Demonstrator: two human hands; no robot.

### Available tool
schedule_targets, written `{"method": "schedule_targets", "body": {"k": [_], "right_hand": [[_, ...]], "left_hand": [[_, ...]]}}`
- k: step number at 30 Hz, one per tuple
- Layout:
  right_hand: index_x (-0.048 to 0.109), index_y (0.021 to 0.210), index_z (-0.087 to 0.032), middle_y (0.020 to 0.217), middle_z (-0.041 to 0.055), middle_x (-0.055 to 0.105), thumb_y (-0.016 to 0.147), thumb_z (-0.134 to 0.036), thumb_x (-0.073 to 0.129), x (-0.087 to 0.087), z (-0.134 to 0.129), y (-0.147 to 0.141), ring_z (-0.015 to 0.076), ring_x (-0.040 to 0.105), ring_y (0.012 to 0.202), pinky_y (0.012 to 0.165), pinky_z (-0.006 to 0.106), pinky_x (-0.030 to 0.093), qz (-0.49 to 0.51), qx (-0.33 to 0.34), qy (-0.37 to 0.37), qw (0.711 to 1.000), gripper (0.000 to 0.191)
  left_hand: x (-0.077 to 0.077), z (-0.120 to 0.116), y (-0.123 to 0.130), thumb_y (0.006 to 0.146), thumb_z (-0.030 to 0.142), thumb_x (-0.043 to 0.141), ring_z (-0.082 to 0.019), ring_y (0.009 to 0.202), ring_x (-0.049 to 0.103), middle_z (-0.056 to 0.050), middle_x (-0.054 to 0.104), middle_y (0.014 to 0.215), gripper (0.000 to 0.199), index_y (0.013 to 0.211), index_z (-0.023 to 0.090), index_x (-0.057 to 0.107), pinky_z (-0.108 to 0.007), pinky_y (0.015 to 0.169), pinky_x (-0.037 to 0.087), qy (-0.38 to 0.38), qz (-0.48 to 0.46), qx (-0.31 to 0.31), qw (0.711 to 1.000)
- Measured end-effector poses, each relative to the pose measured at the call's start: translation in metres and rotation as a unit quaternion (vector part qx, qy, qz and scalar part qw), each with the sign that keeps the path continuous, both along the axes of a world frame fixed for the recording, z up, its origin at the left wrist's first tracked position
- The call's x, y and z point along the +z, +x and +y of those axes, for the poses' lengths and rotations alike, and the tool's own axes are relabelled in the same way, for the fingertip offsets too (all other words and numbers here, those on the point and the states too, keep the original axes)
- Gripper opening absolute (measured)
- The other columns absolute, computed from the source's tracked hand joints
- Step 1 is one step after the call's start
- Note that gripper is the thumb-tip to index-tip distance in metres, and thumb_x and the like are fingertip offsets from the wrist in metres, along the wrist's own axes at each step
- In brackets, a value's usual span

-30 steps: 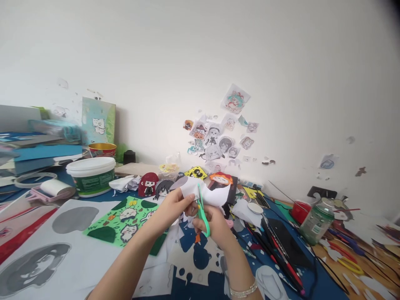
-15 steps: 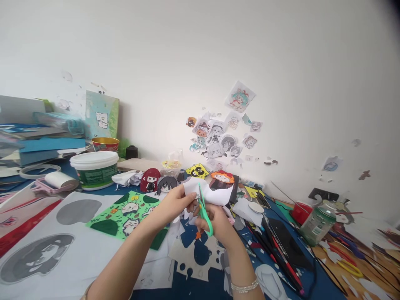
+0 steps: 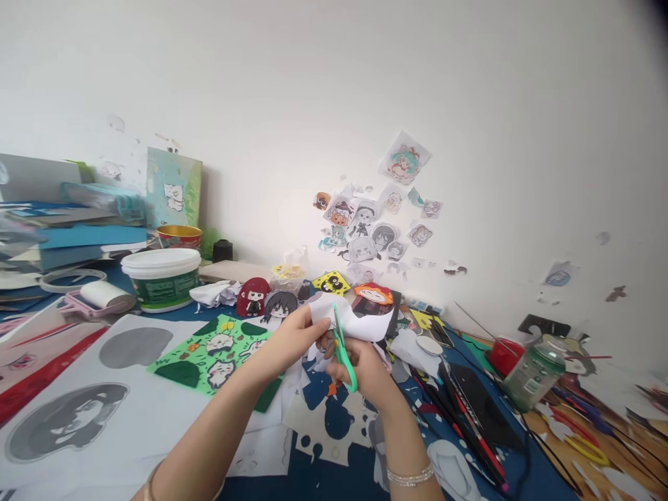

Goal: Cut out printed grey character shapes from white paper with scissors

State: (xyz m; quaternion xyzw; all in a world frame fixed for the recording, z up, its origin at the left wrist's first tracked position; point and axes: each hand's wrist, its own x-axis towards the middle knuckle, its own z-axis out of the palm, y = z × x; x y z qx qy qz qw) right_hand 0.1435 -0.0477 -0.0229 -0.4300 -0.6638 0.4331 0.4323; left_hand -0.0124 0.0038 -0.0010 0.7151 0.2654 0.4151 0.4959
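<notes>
A white sheet of paper (image 3: 365,325) with a curved cut edge is held up at the centre. My left hand (image 3: 303,335) pinches its left side between thumb and fingers. Green scissors (image 3: 344,358) are in my right hand (image 3: 362,365), fingers wrapped about the handles, blades pointing up against the paper near my left fingertips. Below the hands lies a sheet with cut-out holes (image 3: 318,435) on a blue surface.
A green drawing (image 3: 219,358) and a large white sheet (image 3: 57,379) lie at left, near a white-lidded tub (image 3: 161,278). Black and red pens (image 3: 472,431), a jar (image 3: 535,372) and yellow-handled scissors (image 3: 587,450) are at right. Cartoon pictures (image 3: 383,236) cover part of the wall.
The view has shifted slightly, so the surroundings sit a little farther right. Both hands keep their hold on the paper and scissors, with the blades angled slightly differently.
</notes>
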Motion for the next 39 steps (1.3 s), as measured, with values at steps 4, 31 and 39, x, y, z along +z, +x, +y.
{"method": "schedule_targets", "body": {"k": [4, 31, 39], "right_hand": [[0.056, 0.082, -0.016, 0.065, -0.0022, 0.051, 0.065, -0.045, 0.07, 0.002, -0.002, -0.001, 0.0119, 0.05, 0.056, 0.052, 0.024, 0.042, -0.013, -0.011, -0.005, 1.0, 0.036], [0.06, 0.08, -0.018, 0.056, -0.0049, 0.051, 0.065, -0.033, 0.07, -0.003, 0.003, -0.003, 0.0113, 0.048, 0.049, 0.048, 0.023, 0.041, 0.007, -0.053, 0.007, 0.999, 0.024], [0.06, 0.076, -0.017, 0.054, -0.0045, 0.051, 0.062, -0.036, 0.072, 0.001, 0.002, -0.002, 0.0116, 0.048, 0.049, 0.049, 0.024, 0.041, 0.014, -0.031, -0.007, 0.999, 0.026]], "left_hand": [[0.002, -0.003, -0.001, 0.079, 0.039, 0.047, -0.012, 0.055, 0.048, 0.002, 0.052, 0.057, 0.024, 0.068, 0.017, 0.05, -0.024, 0.055, 0.038, 0.001, 0.008, 0.003, 1.0], [0.005, -0.009, 0.008, 0.079, 0.045, 0.043, -0.014, 0.05, 0.047, 0.003, 0.05, 0.052, 0.029, 0.063, 0.02, 0.044, -0.025, 0.05, 0.036, 0.051, 0.054, 0.086, 0.994], [0.008, -0.013, 0.008, 0.079, 0.039, 0.044, -0.013, 0.045, 0.044, 0.005, 0.048, 0.047, 0.028, 0.058, 0.021, 0.042, -0.024, 0.049, 0.032, 0.103, 0.095, 0.146, 0.979]]}}
